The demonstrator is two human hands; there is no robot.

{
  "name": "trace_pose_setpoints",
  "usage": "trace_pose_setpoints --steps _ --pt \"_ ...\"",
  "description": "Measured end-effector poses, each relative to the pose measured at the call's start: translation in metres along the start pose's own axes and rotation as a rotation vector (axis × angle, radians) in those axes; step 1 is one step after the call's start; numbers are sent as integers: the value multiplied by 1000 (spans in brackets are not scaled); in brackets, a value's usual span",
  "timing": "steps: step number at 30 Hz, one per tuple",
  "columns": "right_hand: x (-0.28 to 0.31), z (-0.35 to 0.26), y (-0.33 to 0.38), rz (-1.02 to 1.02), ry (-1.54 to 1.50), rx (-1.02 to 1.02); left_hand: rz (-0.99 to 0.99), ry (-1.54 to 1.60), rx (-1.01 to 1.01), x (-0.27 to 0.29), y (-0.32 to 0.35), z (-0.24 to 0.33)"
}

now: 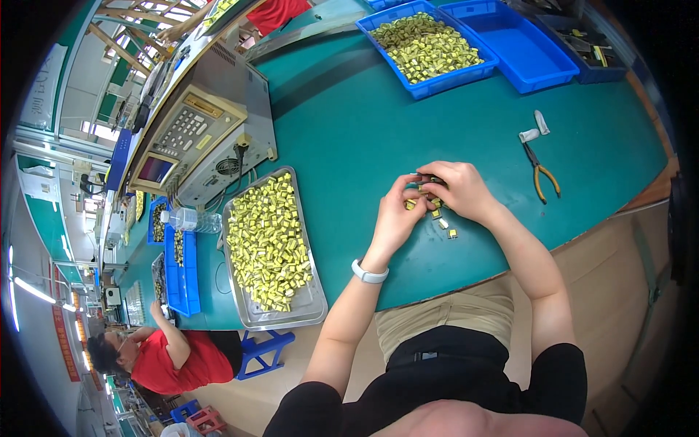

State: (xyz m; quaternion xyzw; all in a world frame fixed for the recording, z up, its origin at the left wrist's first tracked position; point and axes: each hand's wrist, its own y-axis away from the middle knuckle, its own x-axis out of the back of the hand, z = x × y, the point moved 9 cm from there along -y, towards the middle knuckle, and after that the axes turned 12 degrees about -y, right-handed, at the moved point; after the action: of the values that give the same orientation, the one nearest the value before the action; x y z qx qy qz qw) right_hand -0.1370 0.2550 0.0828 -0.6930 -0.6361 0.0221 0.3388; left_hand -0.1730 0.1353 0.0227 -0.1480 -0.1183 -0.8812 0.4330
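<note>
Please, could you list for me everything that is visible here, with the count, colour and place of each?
Table: one, green, under the work
Parts: too many to count, yellow and dark, by the fingers, in the tray, in bins
Tray: one, silver, left
Bins: at least five, blue, far edge and left
Dark bin: one, far right
Instrument: one, beige and grey, back left
Bottle: one, clear, left
Pliers: one, orange handles, right
Caps: two, white, near the pliers
Stool: one, blue, lower left
Co-worker: one, red shirt, lower left
Wristband: one, white, left wrist
Left grip: one, bare, at the parts
Right grip: one, bare, at the parts
</note>
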Motion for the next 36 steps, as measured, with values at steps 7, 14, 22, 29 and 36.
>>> trace_pose_setpoints --steps 7,14,22,29,36 --pt "-1 1 1 -11 3 -12 8 -18 -8 0 0 0" --pt "-2 2 0 -23 10 -21 29 -53 -7 2 -1 -3" --pt "0 5 0 -12 -21 -50 19 15 -19 0 0 1" --pt "2 2 -1 39 -35 -34 -37 362 92 1 -5 -18" --pt "5 1 0 98 -38 -34 -15 534 189 3 -4 -26"
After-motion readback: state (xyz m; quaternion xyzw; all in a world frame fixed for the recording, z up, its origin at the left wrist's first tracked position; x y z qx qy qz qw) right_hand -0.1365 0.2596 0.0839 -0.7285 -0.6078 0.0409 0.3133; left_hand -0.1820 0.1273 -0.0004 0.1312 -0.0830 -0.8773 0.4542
